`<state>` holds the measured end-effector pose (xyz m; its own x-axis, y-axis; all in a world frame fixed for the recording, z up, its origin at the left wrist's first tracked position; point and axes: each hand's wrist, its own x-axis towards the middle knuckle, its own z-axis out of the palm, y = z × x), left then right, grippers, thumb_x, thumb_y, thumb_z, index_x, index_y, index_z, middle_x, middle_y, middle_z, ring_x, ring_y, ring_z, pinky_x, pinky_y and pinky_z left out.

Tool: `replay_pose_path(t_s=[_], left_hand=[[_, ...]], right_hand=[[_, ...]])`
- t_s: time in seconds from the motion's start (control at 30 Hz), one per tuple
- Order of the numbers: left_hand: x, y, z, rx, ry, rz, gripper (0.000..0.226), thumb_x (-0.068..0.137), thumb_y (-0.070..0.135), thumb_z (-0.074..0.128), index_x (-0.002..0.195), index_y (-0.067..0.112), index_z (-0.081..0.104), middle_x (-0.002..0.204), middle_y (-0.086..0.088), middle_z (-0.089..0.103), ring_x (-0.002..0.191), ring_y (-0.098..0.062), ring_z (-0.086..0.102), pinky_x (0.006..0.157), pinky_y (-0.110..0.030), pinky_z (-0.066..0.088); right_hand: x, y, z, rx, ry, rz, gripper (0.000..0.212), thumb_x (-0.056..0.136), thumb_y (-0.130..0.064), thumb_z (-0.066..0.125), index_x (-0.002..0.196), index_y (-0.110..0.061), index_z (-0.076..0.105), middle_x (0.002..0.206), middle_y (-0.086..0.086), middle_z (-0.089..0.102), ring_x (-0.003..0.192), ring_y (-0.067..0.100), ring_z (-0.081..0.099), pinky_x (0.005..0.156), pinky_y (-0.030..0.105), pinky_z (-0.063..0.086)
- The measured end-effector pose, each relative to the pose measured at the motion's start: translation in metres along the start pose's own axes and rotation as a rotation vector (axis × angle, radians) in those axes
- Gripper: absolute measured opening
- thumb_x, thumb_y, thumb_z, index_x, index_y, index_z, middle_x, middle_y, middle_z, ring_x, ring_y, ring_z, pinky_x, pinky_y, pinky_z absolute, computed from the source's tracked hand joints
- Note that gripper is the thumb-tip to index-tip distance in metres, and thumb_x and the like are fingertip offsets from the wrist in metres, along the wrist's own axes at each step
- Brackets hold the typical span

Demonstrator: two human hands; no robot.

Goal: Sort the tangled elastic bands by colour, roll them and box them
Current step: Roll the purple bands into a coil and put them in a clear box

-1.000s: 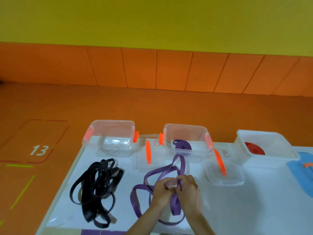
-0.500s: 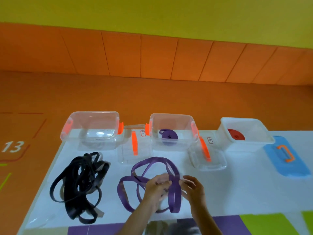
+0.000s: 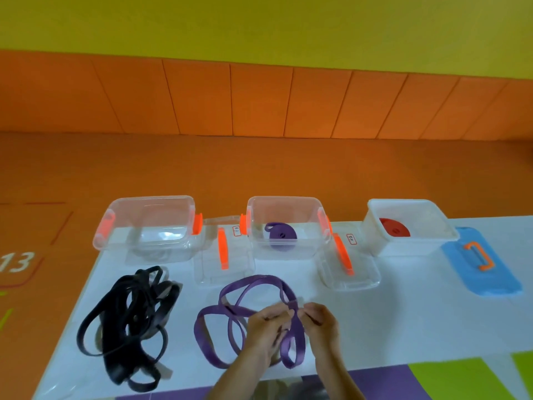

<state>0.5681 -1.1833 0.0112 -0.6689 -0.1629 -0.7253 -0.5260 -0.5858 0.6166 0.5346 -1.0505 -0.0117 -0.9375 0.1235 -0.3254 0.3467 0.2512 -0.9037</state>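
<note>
A loose purple elastic band (image 3: pixel 230 313) lies in loops on the white table (image 3: pixel 403 327). My left hand (image 3: pixel 266 327) and my right hand (image 3: pixel 320 320) both pinch it at one spot, fingertips close together. A tangle of black bands (image 3: pixel 129 321) lies to the left. At the back stand three open boxes: a clear one (image 3: pixel 147 223) with nothing visible inside, a clear one (image 3: pixel 288 226) holding a rolled purple band (image 3: pixel 281 235), and a white one (image 3: pixel 409 226) holding a rolled red band (image 3: pixel 393 230).
Two clear lids with orange handles lie flat on the table, one (image 3: pixel 223 255) between the clear boxes and one (image 3: pixel 349 267) right of the middle box. A blue lid (image 3: pixel 478 267) lies at the far right. The table's left edge borders an orange floor.
The view has shifted and dropped slightly. My hands have come back together on the purple band, and its loops have spread a little wider to the left.
</note>
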Motion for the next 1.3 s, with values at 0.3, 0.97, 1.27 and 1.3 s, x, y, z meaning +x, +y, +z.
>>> replay_pose_path(t_s=[0.3, 0.97, 1.27, 1.3], left_hand=[[-0.003, 0.007, -0.007, -0.184, 0.086, 0.074, 0.017, 0.090, -0.016, 0.071, 0.105, -0.007, 0.071, 0.092, -0.033, 0.076, 0.073, -0.034, 0.075, 0.060, -0.030, 0.064], [-0.005, 0.121, -0.022, 1.086, -0.189, 0.911, 0.026, 0.085, 0.034, 0.087, 0.110, 0.039, 0.080, 0.104, 0.029, 0.077, 0.098, 0.005, 0.070, 0.087, -0.012, 0.053], [-0.009, 0.160, -0.056, 1.139, 0.067, 0.908, 0.021, 0.088, 0.033, 0.085, 0.106, 0.035, 0.075, 0.095, 0.021, 0.075, 0.091, -0.002, 0.069, 0.085, -0.025, 0.057], [-0.009, 0.160, -0.059, 1.180, 0.087, 0.906, 0.021, 0.088, 0.034, 0.084, 0.107, 0.035, 0.073, 0.094, 0.019, 0.075, 0.090, -0.004, 0.069, 0.084, -0.027, 0.057]], right_hand=[[-0.002, -0.004, 0.010, -0.047, -0.160, -0.006, 0.013, 0.093, -0.004, 0.076, 0.094, -0.017, 0.075, 0.089, 0.002, 0.079, 0.084, 0.019, 0.075, 0.071, 0.017, 0.055], [0.029, -0.124, -0.019, -0.122, -0.322, -0.299, 0.028, 0.089, -0.026, 0.084, 0.090, -0.006, 0.065, 0.082, 0.004, 0.077, 0.076, 0.019, 0.073, 0.070, 0.029, 0.061], [0.041, -0.143, 0.026, 0.299, -0.249, -0.138, 0.015, 0.087, -0.010, 0.086, 0.097, -0.014, 0.075, 0.103, 0.015, 0.076, 0.098, 0.031, 0.077, 0.084, 0.037, 0.065], [0.043, -0.149, 0.032, 0.233, -0.213, -0.145, 0.021, 0.083, -0.012, 0.089, 0.098, -0.018, 0.075, 0.103, 0.010, 0.077, 0.096, 0.027, 0.078, 0.080, 0.035, 0.066]])
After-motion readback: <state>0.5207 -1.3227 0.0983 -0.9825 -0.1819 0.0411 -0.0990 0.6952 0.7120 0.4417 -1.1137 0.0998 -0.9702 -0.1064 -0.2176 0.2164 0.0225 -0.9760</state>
